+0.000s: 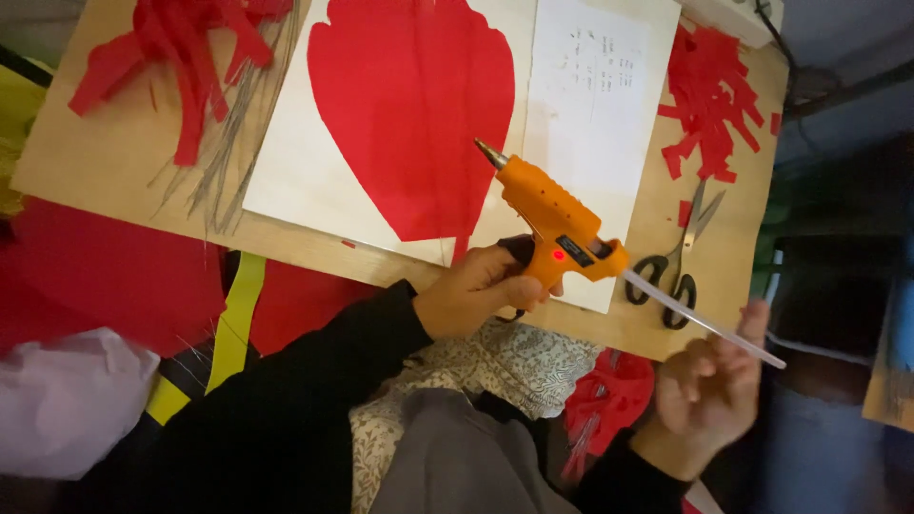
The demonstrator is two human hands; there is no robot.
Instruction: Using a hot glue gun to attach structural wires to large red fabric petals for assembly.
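Board: we see a pale wooden board [133, 152] serving as the worktop.
Light: dim around us, brighter on the board.
Right side: dark, blurred surroundings.

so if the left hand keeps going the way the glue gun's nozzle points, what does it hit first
Probably the red heart-shaped paper: the left hand holds the orange glue gun with its nozzle aimed up-left over that cutout on the white sheet. How high the tip sits above it is unclear.
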